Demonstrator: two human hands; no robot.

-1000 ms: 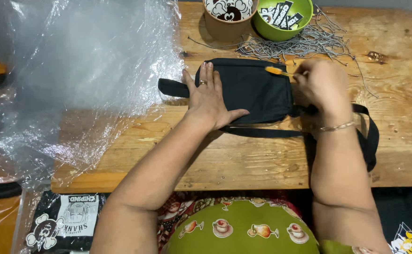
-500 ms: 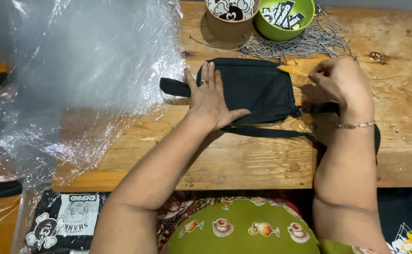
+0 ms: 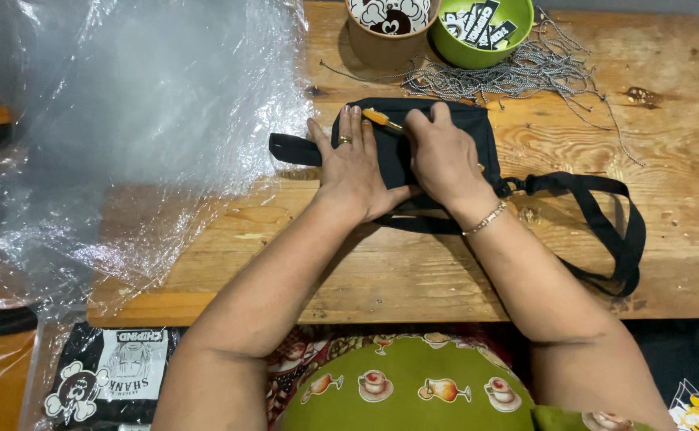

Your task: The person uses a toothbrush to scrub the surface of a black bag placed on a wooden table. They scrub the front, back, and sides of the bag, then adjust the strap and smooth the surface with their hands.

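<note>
Small black fabric pouch bag [image 3: 477,136] with long strap, centre of frame, on wooden table [image 3: 413,263]. Left hand [image 3: 357,168] flat on it, open. Right hand [image 3: 445,156] pinching orange zipper tab [image 3: 380,118]. Clear plastic sheet [image 3: 142,120], upper left.

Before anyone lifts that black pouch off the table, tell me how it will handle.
The black pouch is probably soft and floppy: its fabric lies flat under the left hand and right hand. Its long strap loops loosely on the wooden table, so it would likely dangle and drag. It seems light and unlikely to roll.
</note>
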